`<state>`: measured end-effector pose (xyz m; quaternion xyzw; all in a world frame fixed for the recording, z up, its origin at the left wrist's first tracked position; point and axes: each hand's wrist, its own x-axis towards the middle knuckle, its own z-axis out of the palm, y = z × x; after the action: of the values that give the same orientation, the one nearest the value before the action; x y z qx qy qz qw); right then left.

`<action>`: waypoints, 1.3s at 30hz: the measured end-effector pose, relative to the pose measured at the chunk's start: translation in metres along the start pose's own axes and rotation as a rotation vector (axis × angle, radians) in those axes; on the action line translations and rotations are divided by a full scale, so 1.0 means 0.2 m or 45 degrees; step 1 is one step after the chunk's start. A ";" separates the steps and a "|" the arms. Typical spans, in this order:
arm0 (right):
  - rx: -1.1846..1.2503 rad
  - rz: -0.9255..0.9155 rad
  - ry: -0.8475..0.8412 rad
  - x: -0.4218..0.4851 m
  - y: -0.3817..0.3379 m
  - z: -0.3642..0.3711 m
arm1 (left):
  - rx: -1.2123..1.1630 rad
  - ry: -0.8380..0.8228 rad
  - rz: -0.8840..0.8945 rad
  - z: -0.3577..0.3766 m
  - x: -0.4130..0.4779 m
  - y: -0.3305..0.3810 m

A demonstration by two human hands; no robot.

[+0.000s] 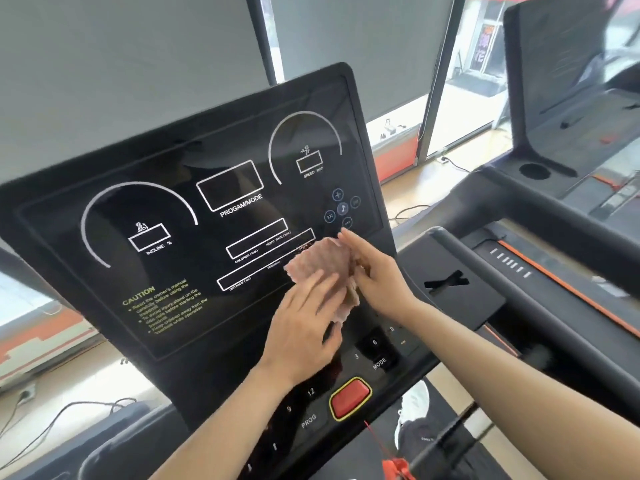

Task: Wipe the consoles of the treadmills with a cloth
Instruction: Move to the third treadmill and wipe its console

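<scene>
A black treadmill console (166, 209) with white dial markings and yellow caution text fills the middle of the view, tilted. A pinkish crumpled cloth (323, 263) lies against its lower right part. My left hand (304, 320) presses flat on the cloth's lower half with fingers spread. My right hand (375, 271) pinches the cloth's right edge, its fingertips touching the screen just under the round buttons (341, 208). A second treadmill's console (554, 81) stands at the upper right, seen from the side.
A red stop button (349, 398) with a red safety cord sits on the lower panel beside numbered keys. Black handrails (512, 271) run to the right. A cup holder (535, 170) is on the neighbouring machine. Grey blinds and windows stand behind; cables lie on the floor at left.
</scene>
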<state>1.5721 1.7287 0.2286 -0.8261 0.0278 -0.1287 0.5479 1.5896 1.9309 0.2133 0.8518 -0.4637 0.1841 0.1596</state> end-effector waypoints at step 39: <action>0.238 0.453 0.254 -0.01 0.41 -0.28 | 0.568 -0.270 0.459 -0.01 1.02 -0.14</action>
<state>1.5646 1.6469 0.1734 -0.7369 0.2152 -0.1132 0.6307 1.7143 1.7972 0.3059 0.7843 -0.5696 0.2168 -0.1160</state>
